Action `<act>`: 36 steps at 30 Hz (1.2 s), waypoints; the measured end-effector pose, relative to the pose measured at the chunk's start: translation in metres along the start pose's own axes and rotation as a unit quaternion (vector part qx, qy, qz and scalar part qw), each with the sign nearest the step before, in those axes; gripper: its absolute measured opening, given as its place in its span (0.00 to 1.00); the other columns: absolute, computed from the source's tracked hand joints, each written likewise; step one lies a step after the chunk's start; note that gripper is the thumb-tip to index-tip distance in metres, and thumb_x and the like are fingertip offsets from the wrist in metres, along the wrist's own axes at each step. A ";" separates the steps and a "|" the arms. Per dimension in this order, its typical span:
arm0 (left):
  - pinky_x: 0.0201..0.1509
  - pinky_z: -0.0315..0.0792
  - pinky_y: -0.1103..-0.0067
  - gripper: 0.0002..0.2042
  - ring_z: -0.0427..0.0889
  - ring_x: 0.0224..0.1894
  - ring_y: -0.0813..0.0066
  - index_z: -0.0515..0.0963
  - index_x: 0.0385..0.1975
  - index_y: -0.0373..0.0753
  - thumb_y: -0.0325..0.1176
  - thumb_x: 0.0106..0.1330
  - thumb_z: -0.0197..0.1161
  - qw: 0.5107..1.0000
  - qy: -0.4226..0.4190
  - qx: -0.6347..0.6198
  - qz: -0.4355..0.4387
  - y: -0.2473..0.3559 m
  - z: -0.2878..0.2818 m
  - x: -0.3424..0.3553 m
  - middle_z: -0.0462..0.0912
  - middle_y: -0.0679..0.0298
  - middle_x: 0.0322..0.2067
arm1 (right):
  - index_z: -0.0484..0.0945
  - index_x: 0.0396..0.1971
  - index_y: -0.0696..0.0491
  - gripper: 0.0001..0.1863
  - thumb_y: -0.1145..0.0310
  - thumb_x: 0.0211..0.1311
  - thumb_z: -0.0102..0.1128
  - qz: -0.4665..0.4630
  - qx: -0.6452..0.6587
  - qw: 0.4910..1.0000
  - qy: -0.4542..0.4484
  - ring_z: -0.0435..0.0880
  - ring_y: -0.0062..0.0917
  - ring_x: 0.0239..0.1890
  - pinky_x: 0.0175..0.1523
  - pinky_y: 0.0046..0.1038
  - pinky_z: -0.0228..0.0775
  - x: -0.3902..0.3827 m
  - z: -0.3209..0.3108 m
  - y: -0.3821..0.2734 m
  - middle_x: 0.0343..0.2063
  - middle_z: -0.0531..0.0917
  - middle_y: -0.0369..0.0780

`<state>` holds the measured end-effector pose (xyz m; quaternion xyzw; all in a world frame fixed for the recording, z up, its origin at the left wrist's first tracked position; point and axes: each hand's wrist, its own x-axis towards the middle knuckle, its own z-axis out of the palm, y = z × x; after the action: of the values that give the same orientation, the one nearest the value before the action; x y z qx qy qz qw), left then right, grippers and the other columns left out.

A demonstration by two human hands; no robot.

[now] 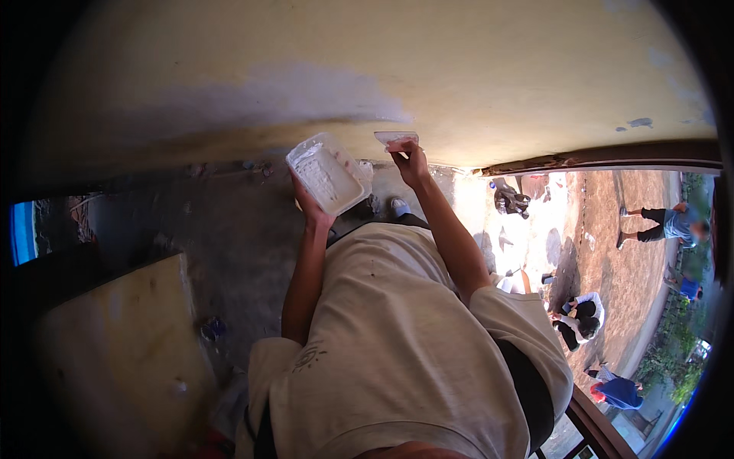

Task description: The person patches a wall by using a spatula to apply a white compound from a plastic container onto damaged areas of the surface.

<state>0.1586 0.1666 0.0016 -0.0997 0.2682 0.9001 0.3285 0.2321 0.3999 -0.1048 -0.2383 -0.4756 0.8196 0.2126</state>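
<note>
My left hand (311,208) grips a white plastic tub (353,202) from beneath and the side. White paste (315,170) is smeared over the inside of the tub. To its right, my right hand (414,167) is closed on a flat, wide-bladed scraper (395,138), fingers pinching its reddish, paste-marked lower part. The blade is up close to a yellowish wall (489,84); whether it touches I cannot tell. A pale patch (306,92) covers part of that wall, left of the scraper.
A dark doorway frame (604,156) runs along the right. Outside it, a black bag (511,200) lies on bright ground, and several people stand or crouch farther off. A yellowish panel or wall (138,329) rises at the lower left. My shoe (399,206) rests on the grey floor (237,222).
</note>
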 end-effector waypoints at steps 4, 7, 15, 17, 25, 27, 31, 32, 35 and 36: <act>0.67 0.65 0.57 0.34 0.70 0.63 0.58 0.62 0.67 0.44 0.63 0.71 0.42 1.000 0.002 -0.013 0.014 -0.001 0.007 0.004 0.69 0.58 0.63 | 0.75 0.36 0.63 0.10 0.73 0.66 0.44 0.024 0.032 0.999 0.009 0.80 0.35 0.49 0.62 0.36 0.72 0.042 -0.018 0.033 0.38 0.83 0.49; 0.68 0.64 0.56 0.35 0.71 0.62 0.57 0.61 0.67 0.43 0.63 0.71 0.42 0.999 -0.001 -0.026 0.022 0.010 -0.007 -0.004 0.68 0.58 0.63 | 0.73 0.35 0.65 0.10 0.75 0.67 0.44 0.118 0.284 0.949 0.063 0.80 0.37 0.49 0.61 0.34 0.74 0.057 0.041 -0.042 0.39 0.81 0.52; 0.68 0.63 0.54 0.36 0.70 0.62 0.54 0.62 0.67 0.42 0.64 0.70 0.43 0.996 -0.045 -0.055 -0.051 0.000 -0.014 -0.001 0.70 0.55 0.62 | 0.75 0.36 0.60 0.07 0.72 0.66 0.49 -0.034 0.253 0.966 0.041 0.81 0.32 0.45 0.59 0.33 0.73 -0.039 0.127 -0.226 0.38 0.80 0.46; 0.69 0.63 0.54 0.36 0.70 0.63 0.54 0.62 0.67 0.42 0.65 0.69 0.43 0.997 -0.026 -0.056 -0.038 -0.001 -0.006 -0.006 0.70 0.54 0.62 | 0.75 0.36 0.58 0.07 0.71 0.65 0.50 -0.072 0.232 0.968 0.061 0.81 0.31 0.45 0.58 0.33 0.72 -0.046 0.116 -0.210 0.38 0.80 0.44; 0.67 0.62 0.54 0.39 0.70 0.62 0.48 0.59 0.69 0.41 0.67 0.68 0.42 1.000 0.006 0.017 -0.009 0.033 -0.022 -0.029 0.67 0.52 0.64 | 0.71 0.36 0.57 0.09 0.67 0.63 0.50 0.036 0.038 0.990 0.130 0.84 0.33 0.44 0.54 0.35 0.77 0.009 0.000 0.055 0.36 0.83 0.46; 0.66 0.64 0.53 0.39 0.71 0.61 0.46 0.59 0.69 0.41 0.67 0.69 0.41 0.999 0.031 0.017 0.024 0.037 -0.048 -0.026 0.68 0.52 0.64 | 0.69 0.38 0.60 0.08 0.70 0.64 0.47 0.149 0.154 0.969 0.127 0.83 0.35 0.46 0.55 0.31 0.78 0.037 0.002 0.058 0.38 0.84 0.53; 0.65 0.65 0.53 0.38 0.72 0.60 0.46 0.60 0.68 0.42 0.67 0.69 0.41 0.997 -0.037 -0.004 -0.066 0.038 -0.022 -0.013 0.70 0.54 0.62 | 0.72 0.34 0.62 0.08 0.73 0.66 0.47 -0.097 0.137 0.982 0.081 0.81 0.33 0.44 0.54 0.28 0.76 0.073 -0.012 0.023 0.35 0.81 0.48; 0.66 0.64 0.54 0.36 0.71 0.61 0.51 0.62 0.67 0.43 0.65 0.70 0.41 0.999 -0.021 -0.001 -0.033 0.046 -0.036 -0.022 0.70 0.55 0.62 | 0.72 0.33 0.62 0.08 0.72 0.66 0.48 -0.034 0.212 0.974 0.071 0.81 0.32 0.43 0.53 0.27 0.76 0.059 0.037 -0.020 0.34 0.81 0.47; 0.66 0.64 0.54 0.34 0.71 0.62 0.55 0.64 0.66 0.43 0.64 0.70 0.41 0.998 -0.047 -0.008 -0.035 0.052 -0.030 -0.031 0.70 0.55 0.62 | 0.74 0.34 0.62 0.08 0.73 0.65 0.49 -0.015 0.286 0.957 0.041 0.80 0.31 0.43 0.50 0.26 0.76 0.017 0.101 -0.142 0.35 0.80 0.45; 0.66 0.65 0.53 0.34 0.72 0.61 0.54 0.64 0.66 0.43 0.64 0.70 0.41 0.996 -0.073 -0.014 -0.054 0.051 -0.027 -0.033 0.71 0.55 0.61 | 0.75 0.36 0.62 0.08 0.73 0.65 0.49 -0.027 0.286 0.957 0.037 0.80 0.31 0.44 0.51 0.27 0.76 0.003 0.110 -0.170 0.36 0.80 0.45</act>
<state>0.1510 0.1012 0.0123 -0.0532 0.2249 0.8896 0.3941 0.1853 0.4046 0.0923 -0.1851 -0.2197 0.9057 0.3117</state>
